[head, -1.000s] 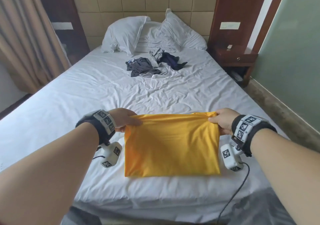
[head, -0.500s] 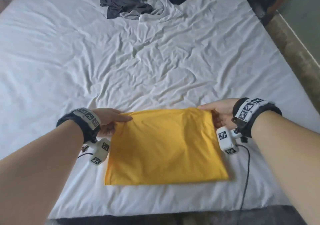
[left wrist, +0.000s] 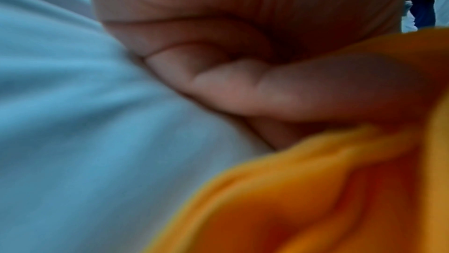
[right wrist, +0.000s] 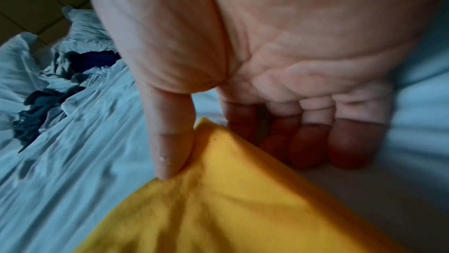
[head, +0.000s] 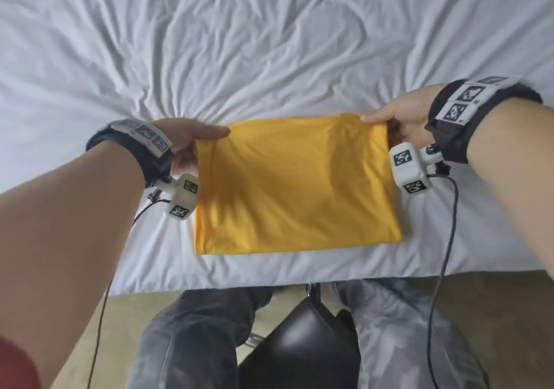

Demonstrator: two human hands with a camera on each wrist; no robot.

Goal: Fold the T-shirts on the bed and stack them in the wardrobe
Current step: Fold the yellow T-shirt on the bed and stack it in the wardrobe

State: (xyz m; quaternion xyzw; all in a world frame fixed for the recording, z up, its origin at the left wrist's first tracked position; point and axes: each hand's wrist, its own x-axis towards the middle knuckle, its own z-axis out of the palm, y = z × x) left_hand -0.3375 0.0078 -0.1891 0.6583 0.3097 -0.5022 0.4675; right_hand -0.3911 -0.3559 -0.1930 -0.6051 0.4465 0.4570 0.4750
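A folded yellow T-shirt (head: 295, 184) lies flat on the white bed sheet (head: 269, 43), close to the bed's near edge. My left hand (head: 195, 141) pinches its far left corner, thumb on top and fingers curled under the cloth (left wrist: 316, 190). My right hand (head: 386, 121) pinches the far right corner, thumb (right wrist: 170, 142) pressed on the yellow fabric (right wrist: 218, 209) and the fingers (right wrist: 345, 145) curled beneath. The far edge of the shirt is slightly raised between the two hands.
A heap of dark and pale unfolded clothes (right wrist: 55, 88) lies farther up the bed, with pillows (right wrist: 80, 26) behind it. The bed's near edge (head: 269, 283) runs right in front of my legs (head: 404, 328). A black chair seat (head: 299, 343) sits between my knees.
My view has tipped down from the headboard to the bed's near edge. Both hands kept their hold on the shirt's far corners; the shirt now lies nearer that edge.
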